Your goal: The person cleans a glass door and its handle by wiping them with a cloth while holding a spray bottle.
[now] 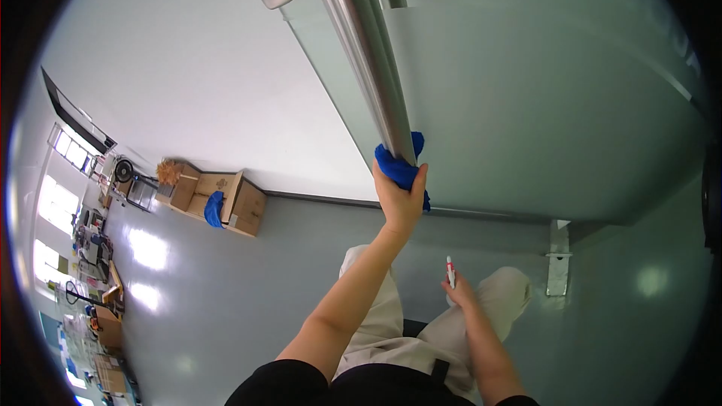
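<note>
Where blue cloth (396, 171) wraps the door handle (364, 53), my left hand (401, 201) clasps it. Below that, my right hand (459, 292) grips a red-and-white tube (450, 272).

I lose the metal handle (366, 49) past the top edge and, lower down, inside the blue cloth (395, 171). The left hand (401, 199) has most fingers hidden; the right hand (461, 292) covers the pen-like tool's (450, 271) near end. Distant clutter (92, 244) is too small for me.

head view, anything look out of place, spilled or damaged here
No spill or damage stands out. Slightly untidy: blue material hangs over the side of the open cardboard box, not tucked inside. The blue cloth in the left hand, against the metal handle, looks normal.
</note>
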The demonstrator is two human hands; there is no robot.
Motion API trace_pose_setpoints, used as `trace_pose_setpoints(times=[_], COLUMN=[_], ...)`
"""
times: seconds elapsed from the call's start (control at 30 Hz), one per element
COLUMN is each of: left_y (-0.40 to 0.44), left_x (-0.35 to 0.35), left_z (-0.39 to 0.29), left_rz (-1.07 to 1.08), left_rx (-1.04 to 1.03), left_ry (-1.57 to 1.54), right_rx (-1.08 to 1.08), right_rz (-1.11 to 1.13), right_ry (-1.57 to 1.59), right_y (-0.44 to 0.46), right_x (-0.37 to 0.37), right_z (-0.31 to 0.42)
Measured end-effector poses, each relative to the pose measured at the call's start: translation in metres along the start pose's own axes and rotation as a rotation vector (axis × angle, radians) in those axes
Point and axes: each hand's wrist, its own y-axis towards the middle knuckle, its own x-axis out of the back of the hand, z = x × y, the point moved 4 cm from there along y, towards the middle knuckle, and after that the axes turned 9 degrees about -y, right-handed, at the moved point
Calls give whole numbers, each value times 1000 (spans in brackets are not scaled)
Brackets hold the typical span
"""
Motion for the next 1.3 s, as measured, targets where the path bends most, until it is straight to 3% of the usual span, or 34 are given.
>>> trace_pose_setpoints(times=[0.2, 0.33, 0.43, 0.77, 0.87, 0.93, 1.3], left_y=[-26, -5, 21, 170, 202, 209, 211], left_x=[0, 4, 5, 2, -1, -4, -17], left_z=[24, 3, -32, -203, -234, -238, -199], left_rz=[-53, -34, 12, 148, 223, 371, 667], left_rx=[-229, -103, 98, -256, -252, -173, 27], left_ry=[269, 221, 133, -149, -249, -410, -794], right_rx=[14, 3, 0, 25, 28, 0, 46], right_rz=[-17, -43, -61, -14, 6, 45, 13], right_ry=[-18, -35, -16, -22, -27, -34, -56], right_y=[5, 7, 2, 1, 1, 2, 10], right_x=[-6, -8, -3, 0, -2, -1, -11], right_z=[-10, -14, -11, -6, -6, -6, -21])
